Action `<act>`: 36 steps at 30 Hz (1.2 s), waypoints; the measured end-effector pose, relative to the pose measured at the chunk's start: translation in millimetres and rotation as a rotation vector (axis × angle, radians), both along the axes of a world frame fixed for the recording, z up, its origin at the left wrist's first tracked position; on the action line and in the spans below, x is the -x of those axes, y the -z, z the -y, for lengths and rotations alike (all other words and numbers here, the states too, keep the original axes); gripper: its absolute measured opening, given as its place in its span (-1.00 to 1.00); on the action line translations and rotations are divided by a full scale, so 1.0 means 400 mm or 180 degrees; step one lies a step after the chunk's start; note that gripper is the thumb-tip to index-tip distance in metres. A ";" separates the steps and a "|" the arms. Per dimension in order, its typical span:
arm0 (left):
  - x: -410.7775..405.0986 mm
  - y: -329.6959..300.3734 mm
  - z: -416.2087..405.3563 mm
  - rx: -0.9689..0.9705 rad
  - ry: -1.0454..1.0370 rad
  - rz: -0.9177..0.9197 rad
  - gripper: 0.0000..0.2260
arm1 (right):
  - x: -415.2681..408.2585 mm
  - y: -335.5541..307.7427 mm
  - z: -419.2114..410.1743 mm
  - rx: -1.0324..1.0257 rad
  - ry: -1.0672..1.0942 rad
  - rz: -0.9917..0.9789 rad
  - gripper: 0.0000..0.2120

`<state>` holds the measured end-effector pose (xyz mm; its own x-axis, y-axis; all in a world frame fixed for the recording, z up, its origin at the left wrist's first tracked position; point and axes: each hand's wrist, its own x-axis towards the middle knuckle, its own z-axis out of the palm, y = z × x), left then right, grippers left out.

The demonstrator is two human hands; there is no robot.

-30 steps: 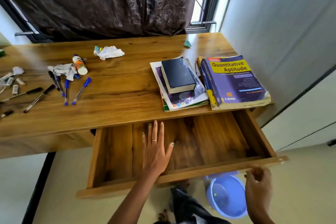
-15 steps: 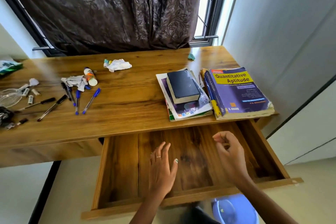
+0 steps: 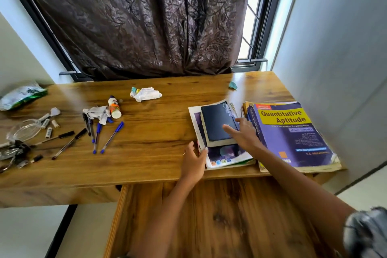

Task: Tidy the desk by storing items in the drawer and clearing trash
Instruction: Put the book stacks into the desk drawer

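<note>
The left hand is gripping the near left edge of the stack of magazines, thumb on top and fingers curled under the edge. The right hand is lying on the dark book that is sitting on top of that stack, fingers loose and spread, holding nothing; its forefinger is pointing left across the cover. Both arms are reaching over the open drawer, which is standing pulled out below the front edge of the table, its wooden floor showing bare.

Just to the right of the stack, touching it, a thick purple and yellow textbook is lying flat at the table's right end, its near corner hanging a little over the edge. A small teal scrap is sitting near the back edge behind the books.

Toward the middle of the table a crumpled white tissue is lying on its own. Further left a glue bottle is lying on its side, touching a second crumpled tissue. Blue pens and black pens are fanning out in front of them. At the far left a few small batteries, a clear cable and a green and white plastic packet are lying scattered. A dark patterned curtain is hanging behind the table over the window.
</note>
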<state>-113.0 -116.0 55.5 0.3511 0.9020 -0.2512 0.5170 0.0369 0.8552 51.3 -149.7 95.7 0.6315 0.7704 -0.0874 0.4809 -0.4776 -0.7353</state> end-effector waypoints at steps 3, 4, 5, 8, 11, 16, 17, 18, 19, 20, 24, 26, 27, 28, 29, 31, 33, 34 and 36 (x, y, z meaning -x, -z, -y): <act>-0.042 -0.022 -0.050 0.0811 -0.0319 0.0327 -0.51 | -0.039 0.024 -0.058 0.0529 0.0154 -0.0239 -0.11; -0.049 -0.027 -0.063 0.0987 -0.0449 0.0403 -0.52 | -0.045 0.035 -0.073 0.0620 0.0268 -0.0392 -0.04; -0.054 -0.028 -0.076 0.1148 -0.0537 0.0462 -0.52 | -0.046 0.047 -0.087 0.0687 0.0384 -0.0487 0.02; -0.060 -0.029 -0.092 0.1308 -0.0525 0.0466 -0.53 | -0.033 0.064 -0.119 0.0942 0.0568 -0.0239 0.10; -0.053 -0.030 -0.093 0.1093 -0.0433 0.0286 -0.59 | -0.038 0.050 -0.134 0.1112 0.0603 -0.0281 0.18; -0.003 -0.025 -0.059 0.0921 -0.0269 0.0012 -0.59 | -0.028 0.052 -0.093 0.1403 0.0312 -0.0213 0.22; 0.015 -0.024 -0.042 0.0882 -0.0254 -0.0072 -0.58 | -0.016 0.055 -0.074 0.1401 0.0242 -0.0216 0.21; 0.036 -0.022 -0.022 0.0864 -0.0259 -0.0148 -0.57 | -0.002 0.058 -0.051 0.1387 0.0179 -0.0220 0.20; 0.059 -0.019 0.000 0.0857 -0.0284 -0.0194 -0.56 | 0.012 0.062 -0.025 0.1359 0.0130 -0.0221 0.19; 0.081 -0.013 0.024 0.0855 -0.0327 -0.0204 -0.56 | 0.028 0.067 0.002 0.1321 0.0093 -0.0224 0.18; 0.140 0.027 0.118 0.1417 -0.0807 0.0396 -0.55 | 0.106 0.113 0.109 0.1036 0.0119 -0.0466 0.15; 0.148 0.042 0.145 0.1849 -0.0795 0.0597 -0.44 | 0.135 0.137 0.149 0.0797 0.0234 -0.0583 0.08; 0.152 0.048 0.149 0.1931 -0.0684 0.0646 -0.35 | 0.145 0.145 0.165 0.0706 0.0277 -0.0616 0.05; 0.159 0.052 0.148 0.1942 -0.0574 0.0666 -0.29 | 0.152 0.152 0.178 0.0664 0.0314 -0.0685 0.04; 0.166 0.055 0.146 0.1918 -0.0481 0.0658 -0.28 | 0.158 0.153 0.192 0.0639 0.0346 -0.0767 0.03; 0.182 0.066 0.147 0.1877 -0.0310 0.0716 -0.29 | 0.161 0.163 0.223 0.0591 0.0413 -0.0968 0.01; 0.195 0.079 0.162 0.1843 -0.0215 0.0721 -0.30 | 0.159 0.168 0.258 0.0486 0.0525 -0.1511 -0.01; 0.201 0.088 0.174 0.1813 -0.0180 0.0663 -0.30 | 0.156 0.172 0.276 0.0454 0.0518 -0.1884 -0.02; 0.213 0.106 0.200 0.1694 -0.0070 0.0460 -0.29 | 0.152 0.179 0.309 0.0497 0.0323 -0.2397 0.00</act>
<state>-198.1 -196.2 13.0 0.3982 0.6712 -0.6252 0.3900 0.4930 0.7777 -9.4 -273.2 24.1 0.4255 0.6554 -0.6240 -0.1735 -0.6176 -0.7671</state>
